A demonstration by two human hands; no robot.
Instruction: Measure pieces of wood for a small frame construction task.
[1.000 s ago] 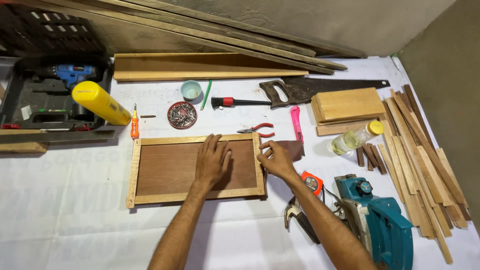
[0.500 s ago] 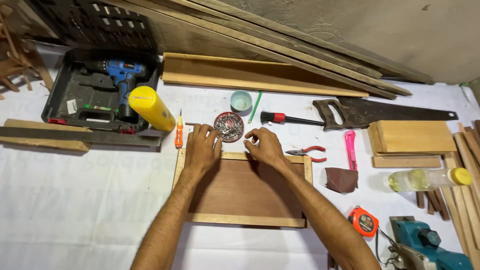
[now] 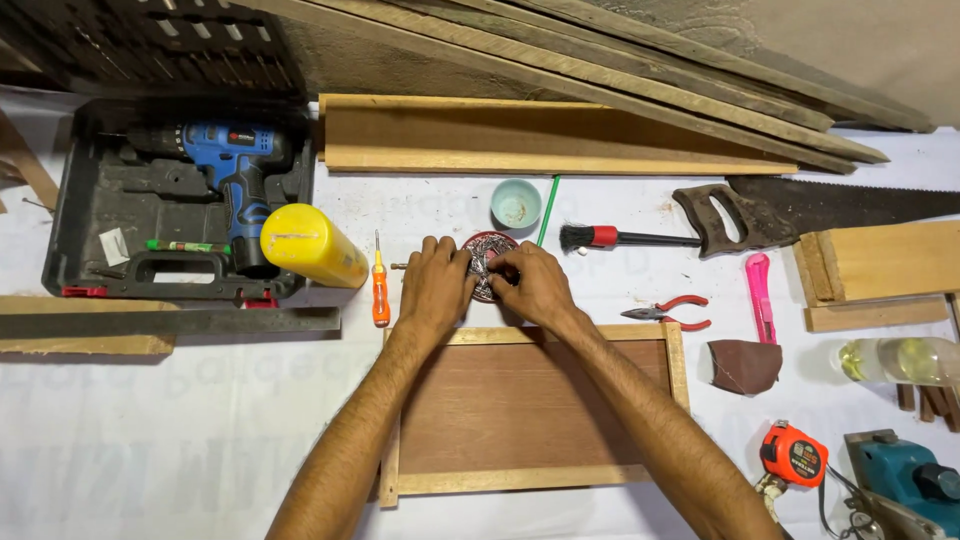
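A round red tin lid full of small nails sits on the white-covered table just past the far edge of a wooden framed panel. My left hand rests at the tin's left side with fingertips on its rim. My right hand covers the tin's right side, fingers curled into the nails. Whether either hand has pinched a nail is hidden. Both forearms reach across the panel.
An open drill case with a blue drill lies at the left, a yellow cylinder and orange screwdriver beside it. A small cup, brush, handsaw, pliers, pink cutter, tape measure and planer lie to the right.
Both hands have moved off the panel's far edge up to the tin of nails. The view has shifted closer and leftward.
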